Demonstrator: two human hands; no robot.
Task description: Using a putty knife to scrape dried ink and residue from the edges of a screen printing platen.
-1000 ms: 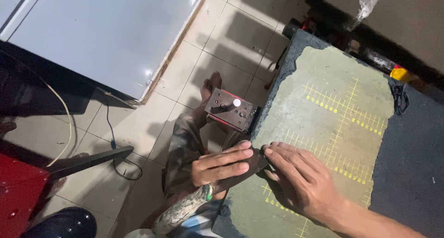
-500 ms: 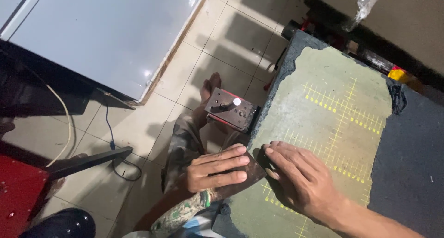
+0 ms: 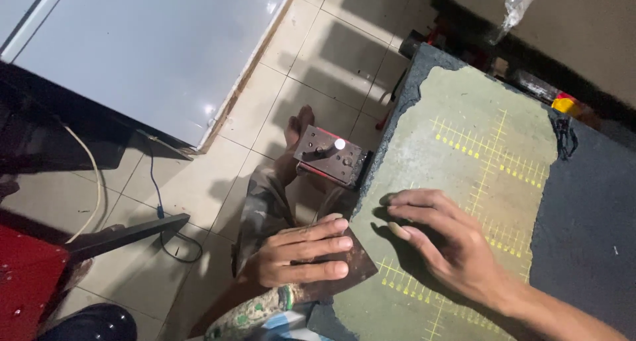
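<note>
Seen from above, a person's left hand point(image 3: 301, 255) lies flat with fingers point(image 3: 328, 243) stretched out, pressing a dark brown leather-like piece point(image 3: 351, 265) at the near left edge of a worn green cutting mat point(image 3: 464, 155) marked with yellow grid lines. The right hand point(image 3: 444, 238) rests on the mat just beside it, fingers spread and slightly bent, gripping nothing. The mat lies on a dark table point(image 3: 589, 208); below, a small metal box with a round white button point(image 3: 331, 157) stands on the tiled floor point(image 3: 331, 56).

The upper part of the green cutting mat point(image 3: 477, 116) lay bare. Its near-left corner was blocked by the left hand point(image 3: 298, 256) and right hand point(image 3: 444, 242); a switch box point(image 3: 331, 157) crowded its left edge.
</note>
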